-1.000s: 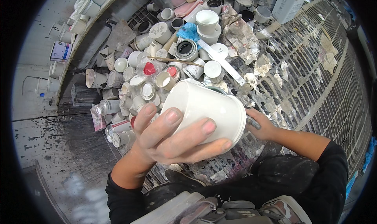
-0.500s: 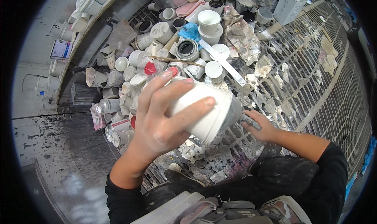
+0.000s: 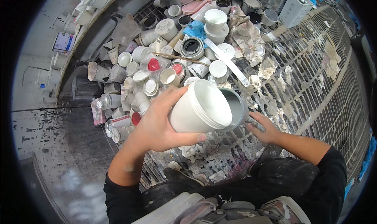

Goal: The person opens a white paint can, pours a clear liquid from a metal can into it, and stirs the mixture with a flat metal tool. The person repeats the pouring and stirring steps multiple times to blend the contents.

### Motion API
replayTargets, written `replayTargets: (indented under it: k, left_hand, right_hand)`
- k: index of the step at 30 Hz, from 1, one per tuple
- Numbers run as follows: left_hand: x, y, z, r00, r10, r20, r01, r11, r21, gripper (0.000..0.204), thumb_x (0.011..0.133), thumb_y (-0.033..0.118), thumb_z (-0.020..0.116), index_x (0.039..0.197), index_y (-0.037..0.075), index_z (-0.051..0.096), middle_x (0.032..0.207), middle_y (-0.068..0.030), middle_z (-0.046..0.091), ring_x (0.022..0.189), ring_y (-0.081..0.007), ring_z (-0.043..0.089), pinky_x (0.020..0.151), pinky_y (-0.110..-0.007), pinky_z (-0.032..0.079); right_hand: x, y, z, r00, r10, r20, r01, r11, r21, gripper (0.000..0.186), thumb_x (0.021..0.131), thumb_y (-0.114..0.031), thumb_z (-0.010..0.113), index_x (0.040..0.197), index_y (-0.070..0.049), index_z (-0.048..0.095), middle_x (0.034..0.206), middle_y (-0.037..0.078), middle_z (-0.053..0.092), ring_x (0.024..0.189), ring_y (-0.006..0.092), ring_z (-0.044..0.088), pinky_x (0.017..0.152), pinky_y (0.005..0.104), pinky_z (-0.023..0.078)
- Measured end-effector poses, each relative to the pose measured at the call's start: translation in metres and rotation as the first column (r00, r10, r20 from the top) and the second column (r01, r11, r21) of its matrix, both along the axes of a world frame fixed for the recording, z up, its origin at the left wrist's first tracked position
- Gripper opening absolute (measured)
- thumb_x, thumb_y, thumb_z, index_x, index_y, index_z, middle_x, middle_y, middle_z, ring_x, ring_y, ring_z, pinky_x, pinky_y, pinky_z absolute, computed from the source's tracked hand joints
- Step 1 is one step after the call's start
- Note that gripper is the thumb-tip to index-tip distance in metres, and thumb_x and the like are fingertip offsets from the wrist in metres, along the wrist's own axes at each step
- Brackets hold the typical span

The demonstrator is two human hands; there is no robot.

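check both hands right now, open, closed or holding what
Left hand: closed around a tilted white tub.
Right hand: closed on the handle of a grey cup.

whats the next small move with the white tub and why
I'd probably tip the white tub a little further: the left hand already holds it tilted toward the grey cup, whose handle the right hand grips.

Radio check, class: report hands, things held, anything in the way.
Left hand: gripping white tub, tilted. Right hand: holding grey cup by handle. Tub partly hides cup.
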State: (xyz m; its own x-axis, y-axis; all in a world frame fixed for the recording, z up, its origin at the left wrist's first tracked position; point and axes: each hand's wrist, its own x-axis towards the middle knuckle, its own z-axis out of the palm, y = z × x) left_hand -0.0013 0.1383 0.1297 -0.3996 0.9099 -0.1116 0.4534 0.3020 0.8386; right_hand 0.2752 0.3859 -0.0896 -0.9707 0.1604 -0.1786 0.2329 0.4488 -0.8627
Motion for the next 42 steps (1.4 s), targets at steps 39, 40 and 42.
replayTargets:
  k: [39, 40, 42]
  left_hand:
    - [0.104, -0.276, -0.215, 0.559, 0.828, -0.046, -0.816, 0.539, -0.210, 0.111, 0.068, 0.028, 0.099, 0.154, 0.005, 0.033, 0.144, -0.0210, 0.055, 0.137, -0.0340, 0.056, 0.118, -0.045, 0.044]
    - [0.103, -0.287, -0.221, 0.475, 0.872, -0.117, -0.875, 0.453, -0.172, 0.108, 0.068, 0.028, 0.099, 0.153, 0.005, 0.036, 0.142, -0.0214, 0.058, 0.133, -0.0345, 0.058, 0.116, -0.045, 0.046]
    - [0.102, -0.307, -0.237, 0.331, 0.896, -0.297, -0.944, 0.317, -0.094, 0.105, 0.068, 0.028, 0.100, 0.151, 0.004, 0.040, 0.139, -0.0214, 0.060, 0.131, -0.0345, 0.060, 0.114, -0.045, 0.047]
  right_hand:
    - [0.077, 0.065, -0.035, 0.962, -0.093, 0.258, 0.176, 0.930, -0.322, 0.047, 0.109, -0.046, 0.057, 0.119, -0.001, 0.065, 0.106, 0.008, 0.072, 0.077, 0.0141, 0.062, 0.066, 0.0310, 0.051]
    - [0.075, 0.064, -0.034, 0.959, -0.102, 0.264, 0.189, 0.926, -0.327, 0.047, 0.109, -0.045, 0.057, 0.119, -0.001, 0.066, 0.104, 0.007, 0.071, 0.076, 0.0133, 0.060, 0.067, 0.0307, 0.051]
    - [0.069, 0.064, -0.033, 0.963, -0.081, 0.256, 0.164, 0.933, -0.321, 0.046, 0.109, -0.044, 0.057, 0.119, 0.000, 0.066, 0.103, 0.007, 0.071, 0.074, 0.0124, 0.059, 0.065, 0.0301, 0.050]
